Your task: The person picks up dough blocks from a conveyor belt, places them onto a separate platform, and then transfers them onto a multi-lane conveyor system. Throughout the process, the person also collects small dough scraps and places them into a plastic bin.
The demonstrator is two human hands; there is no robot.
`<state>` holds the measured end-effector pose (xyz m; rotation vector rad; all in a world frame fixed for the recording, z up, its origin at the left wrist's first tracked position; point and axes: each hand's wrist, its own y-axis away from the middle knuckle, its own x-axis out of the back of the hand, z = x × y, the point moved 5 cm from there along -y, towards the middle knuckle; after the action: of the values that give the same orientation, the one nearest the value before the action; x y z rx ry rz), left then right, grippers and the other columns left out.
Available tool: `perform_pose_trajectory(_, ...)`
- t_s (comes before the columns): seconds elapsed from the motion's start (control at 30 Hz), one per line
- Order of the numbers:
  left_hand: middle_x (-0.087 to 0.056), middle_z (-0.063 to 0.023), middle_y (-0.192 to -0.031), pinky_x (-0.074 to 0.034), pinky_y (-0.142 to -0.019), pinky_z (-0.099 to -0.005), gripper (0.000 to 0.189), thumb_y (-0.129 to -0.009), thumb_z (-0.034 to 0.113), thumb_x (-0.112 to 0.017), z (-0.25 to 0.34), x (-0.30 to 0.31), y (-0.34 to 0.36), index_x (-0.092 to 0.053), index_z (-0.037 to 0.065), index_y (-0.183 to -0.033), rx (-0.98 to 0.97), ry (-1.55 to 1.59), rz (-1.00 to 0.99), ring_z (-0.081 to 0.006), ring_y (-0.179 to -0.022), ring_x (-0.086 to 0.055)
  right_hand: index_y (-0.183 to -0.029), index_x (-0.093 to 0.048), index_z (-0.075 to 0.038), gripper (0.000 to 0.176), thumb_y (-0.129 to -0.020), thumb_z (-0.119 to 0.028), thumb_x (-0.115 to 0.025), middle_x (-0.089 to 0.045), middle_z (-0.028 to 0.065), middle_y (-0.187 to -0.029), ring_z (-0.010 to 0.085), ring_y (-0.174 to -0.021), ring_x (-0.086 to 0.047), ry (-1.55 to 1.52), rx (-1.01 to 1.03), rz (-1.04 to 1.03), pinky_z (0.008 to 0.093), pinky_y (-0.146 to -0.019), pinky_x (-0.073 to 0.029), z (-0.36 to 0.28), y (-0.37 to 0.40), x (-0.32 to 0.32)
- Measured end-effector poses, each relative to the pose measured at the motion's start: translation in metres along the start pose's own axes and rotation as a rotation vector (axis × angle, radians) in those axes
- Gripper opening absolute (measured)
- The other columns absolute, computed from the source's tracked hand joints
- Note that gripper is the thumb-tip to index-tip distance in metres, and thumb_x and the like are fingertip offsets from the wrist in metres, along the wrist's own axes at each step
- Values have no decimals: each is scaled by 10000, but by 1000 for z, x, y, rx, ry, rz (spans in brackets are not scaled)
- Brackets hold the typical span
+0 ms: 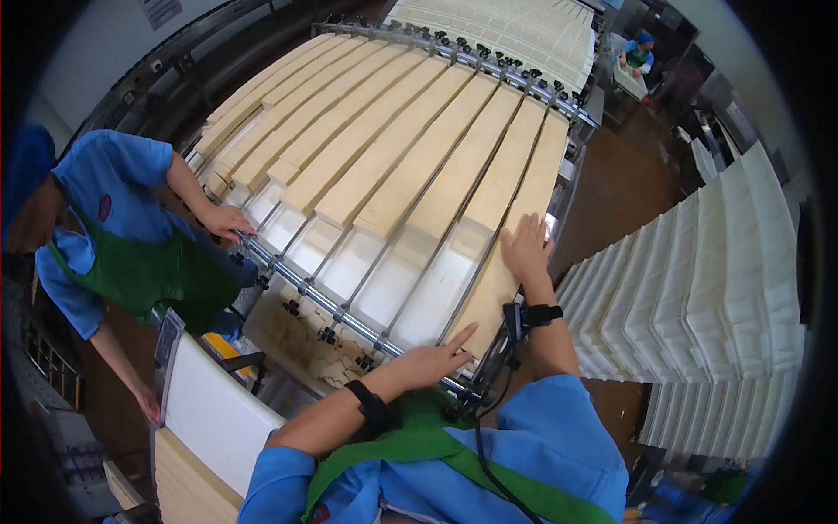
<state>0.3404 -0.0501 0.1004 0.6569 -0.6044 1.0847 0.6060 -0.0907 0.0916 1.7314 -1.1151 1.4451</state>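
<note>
Left hand (436, 355), right hand (526, 249) on slab (534, 179) in lane (551, 225)

Nothing written can be read here. A small grey placard (160, 10) hangs on the wall beyond the far left corner of the conveyor (345, 316), its lines too small to make out. Left of the conveyor, a dark red emblem (105, 208) sits on a co-worker's blue shirt (131, 170), too blurred to read.
</note>
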Motion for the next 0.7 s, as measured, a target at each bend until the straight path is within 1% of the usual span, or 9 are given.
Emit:
perform_pose_trajectory(0.1,-225,-121,-1493,-509,-741,-418,267,-844,59,-499,-3,-1,-5,-514,98,-1108,-38,-7,-14,-333,-919,-615,-1425,-216,3,756,-903,-513,-396,-149,189,-1508,382,-1395,-93,-65,-21,-74,558,-1099,-78,2,0,-11)
perform_pose_trajectory(0.2,-368,-117,-1423,-504,-757,-405,239,-862,70,-518,-8,15,23,-528,67,-1101,-1,321,86,-326,-924,-617,-1435,-187,3,784,-904,-539,-382,-120,194,-1514,381,-1402,-47,-92,-47,-122,550,-1104,-57,1,1,-9)
perform_pose_trajectory(0.23,-513,-126,-1288,-503,-763,-350,246,-880,75,-530,-20,9,37,-533,53,-1125,-243,196,456,-333,-903,-610,-1435,-190,0,787,-899,-538,-397,-118,200,-1513,383,-1401,-52,-102,-34,-124,553,-1102,-65,-2,5,-10)
perform_pose_trajectory(0.27,-584,-130,-1161,-489,-794,-298,230,-898,75,-516,-25,16,55,-554,50,-1123,-83,248,446,-282,-921,-615,-1435,-192,-3,790,-895,-537,-411,-116,207,-1511,385,-1400,-58,-111,-21,-128,555,-1101,-74,-8,11,-12)
perform_pose_trajectory(0.33,-602,-132,-1098,-469,-860,-324,217,-865,30,-546,-35,33,104,-582,30,-1078,173,524,540,-294,-1006,-588,-1419,-240,-6,774,-881,-521,-454,-147,223,-1498,398,-1388,-106,-5,109,-220,555,-1088,-140,-39,32,-13)
perform_pose_trajectory(0.47,-616,-128,-1054,-479,-835,-319,232,-846,-16,-548,-57,28,209,-587,-6,-1073,373,570,1091,-260,-1006,-593,-1324,-413,-18,699,-834,-499,-543,-309,228,-1427,417,-1339,-234,-192,493,-511,519,-1031,-269,-140,109,11)
perform_pose_trajectory(0.57,-612,-126,-1053,-476,-833,-325,258,-842,-26,-539,-72,-1,266,-585,-6,-1094,502,268,1496,-252,-991,-592,-1304,-453,-72,627,-832,-470,-564,-360,203,-1399,422,-1312,-286,-294,866,-374,519,-1032,-268,-200,165,-27)
perform_pose_trajectory(0.67,-617,-132,-968,-478,-794,-364,206,-821,7,-575,-70,-38,305,-610,-4,-1023,859,240,1502,-264,-895,-599,-1301,-446,-82,602,-832,-436,-575,-370,195,-1392,413,-1310,-293,-344,981,-372,529,-1027,-257,-247,201,-48)
perform_pose_trajectory(0.7,-614,-130,-918,-474,-770,-377,173,-810,27,-589,-74,-57,316,-622,8,-979,923,80,1369,-273,-854,-592,-1296,-443,-85,597,-830,-433,-579,-377,193,-1385,409,-1311,-293,-340,1016,-363,530,-1023,-255,-259,209,-58)
